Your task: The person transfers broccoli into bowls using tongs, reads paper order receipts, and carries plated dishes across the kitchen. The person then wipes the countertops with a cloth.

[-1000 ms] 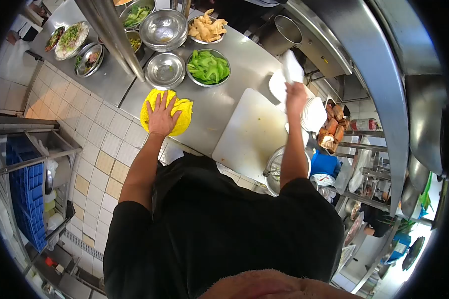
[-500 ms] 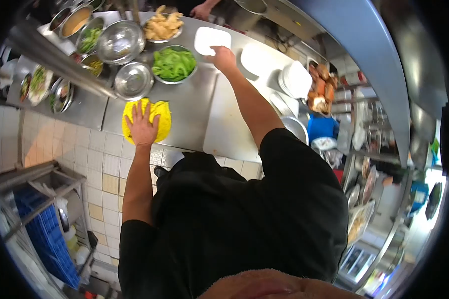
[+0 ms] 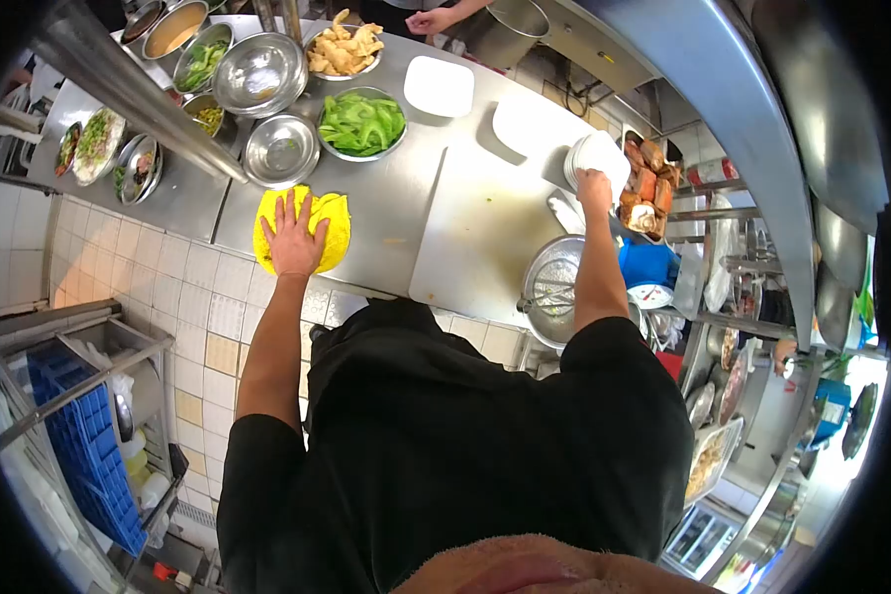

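My left hand (image 3: pixel 295 244) lies flat with fingers spread on a yellow cloth (image 3: pixel 336 238) at the front edge of the steel counter. My right hand (image 3: pixel 594 188) is at the stack of white plates (image 3: pixel 596 156) on the right, its fingers closed at the near rim; the fingertips are partly hidden. Two white square plates, a nearer-left plate (image 3: pixel 439 87) and another plate (image 3: pixel 525 129), stand on the counter left of the stack. Below my right forearm sits a metal bowl (image 3: pixel 554 272) with a whisk in it.
A white cutting board (image 3: pixel 465 238) covers the counter's middle. Leafy greens (image 3: pixel 362 124), empty steel bowls (image 3: pixel 281 150) and fried pieces (image 3: pixel 344 49) stand to the left. A metal post (image 3: pixel 139 99) slants across. Another person's hand (image 3: pixel 432 21) is at the far side.
My right hand has moved from the left square plate rightward to the stack of plates. My left hand stays flat on the cloth. The view has shifted slightly, showing the metal bowl more fully.
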The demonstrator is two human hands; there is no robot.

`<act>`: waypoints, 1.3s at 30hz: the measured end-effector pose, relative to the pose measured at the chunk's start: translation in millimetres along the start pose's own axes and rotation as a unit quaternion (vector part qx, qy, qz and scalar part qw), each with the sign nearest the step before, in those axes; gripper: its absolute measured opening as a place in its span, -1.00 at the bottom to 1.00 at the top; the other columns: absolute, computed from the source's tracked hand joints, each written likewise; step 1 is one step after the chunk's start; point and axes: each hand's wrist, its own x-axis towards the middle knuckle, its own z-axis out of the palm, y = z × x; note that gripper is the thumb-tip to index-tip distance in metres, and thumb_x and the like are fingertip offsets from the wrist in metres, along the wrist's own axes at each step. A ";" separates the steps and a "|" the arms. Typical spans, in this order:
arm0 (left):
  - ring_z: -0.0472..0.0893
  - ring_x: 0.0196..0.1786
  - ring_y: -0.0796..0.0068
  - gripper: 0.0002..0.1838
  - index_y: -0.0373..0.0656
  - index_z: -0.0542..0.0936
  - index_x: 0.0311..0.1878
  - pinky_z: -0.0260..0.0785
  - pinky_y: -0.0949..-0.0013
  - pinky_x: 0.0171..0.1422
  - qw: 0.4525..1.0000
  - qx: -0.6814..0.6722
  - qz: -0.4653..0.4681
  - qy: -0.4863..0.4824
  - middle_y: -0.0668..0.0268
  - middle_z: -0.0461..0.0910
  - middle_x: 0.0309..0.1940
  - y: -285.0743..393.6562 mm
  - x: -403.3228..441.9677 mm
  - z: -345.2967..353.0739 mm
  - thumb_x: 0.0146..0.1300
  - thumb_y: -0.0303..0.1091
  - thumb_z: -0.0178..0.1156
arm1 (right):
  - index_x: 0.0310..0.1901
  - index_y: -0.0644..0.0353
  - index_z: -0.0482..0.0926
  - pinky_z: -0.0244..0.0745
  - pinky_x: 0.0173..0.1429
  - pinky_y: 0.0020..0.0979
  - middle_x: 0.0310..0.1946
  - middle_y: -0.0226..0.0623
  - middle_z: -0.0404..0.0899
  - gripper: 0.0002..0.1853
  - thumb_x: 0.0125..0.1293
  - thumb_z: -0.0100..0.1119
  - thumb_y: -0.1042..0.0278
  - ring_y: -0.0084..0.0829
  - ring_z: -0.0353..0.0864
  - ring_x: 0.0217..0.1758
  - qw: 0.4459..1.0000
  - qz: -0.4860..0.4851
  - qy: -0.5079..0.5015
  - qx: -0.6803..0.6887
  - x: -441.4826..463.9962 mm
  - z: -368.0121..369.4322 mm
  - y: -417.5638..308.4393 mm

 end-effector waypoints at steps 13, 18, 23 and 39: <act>0.05 0.49 0.17 -0.36 0.17 0.28 0.39 -0.26 -0.26 0.47 1.000 -0.008 -0.010 -0.010 0.27 0.12 0.44 -2.1 -0.9 -4.2 0.28 0.18 -0.04 | -0.32 0.35 0.50 0.44 -0.66 -0.48 -0.47 -0.09 0.61 -0.68 0.39 0.06 0.19 -0.32 0.61 -0.69 0.797 0.215 0.143 0.546 -8.7 -88.7 -34.0; 0.03 0.49 0.17 -0.35 0.14 0.26 0.40 -0.27 -0.27 0.47 1.000 0.000 -0.008 -0.029 0.27 0.10 0.44 -1.8 -1.1 -6.6 0.29 0.20 -0.08 | -0.22 0.42 0.54 0.54 -0.47 -0.49 -0.42 -0.21 0.60 -0.68 0.42 0.03 0.23 -0.40 0.68 -0.47 0.809 0.094 0.090 0.573 -60.6 -135.8 -94.1; 0.01 0.50 0.16 -0.34 0.15 0.26 0.40 -0.28 -0.27 0.47 1.000 0.009 0.002 -0.014 0.26 0.07 0.46 -2.3 -2.4 -0.4 0.29 0.20 -0.08 | -0.30 0.38 0.54 0.50 -0.40 -0.43 -0.52 -0.18 0.57 -0.71 0.41 0.05 0.27 -0.38 0.69 -0.43 0.852 -0.033 0.022 0.522 -113.1 -114.7 -158.5; -0.04 0.51 0.14 -0.35 0.15 0.24 0.41 -0.31 -0.27 0.47 1.000 -0.011 -0.004 -0.028 0.26 0.03 0.47 -3.9 -2.0 -2.2 0.31 0.18 -0.07 | -0.19 0.09 0.60 0.51 -0.11 -0.19 -0.17 -0.30 0.58 -0.78 0.18 0.23 0.19 -0.17 0.61 -0.20 0.953 -0.165 -0.065 0.244 -150.6 -40.3 -231.8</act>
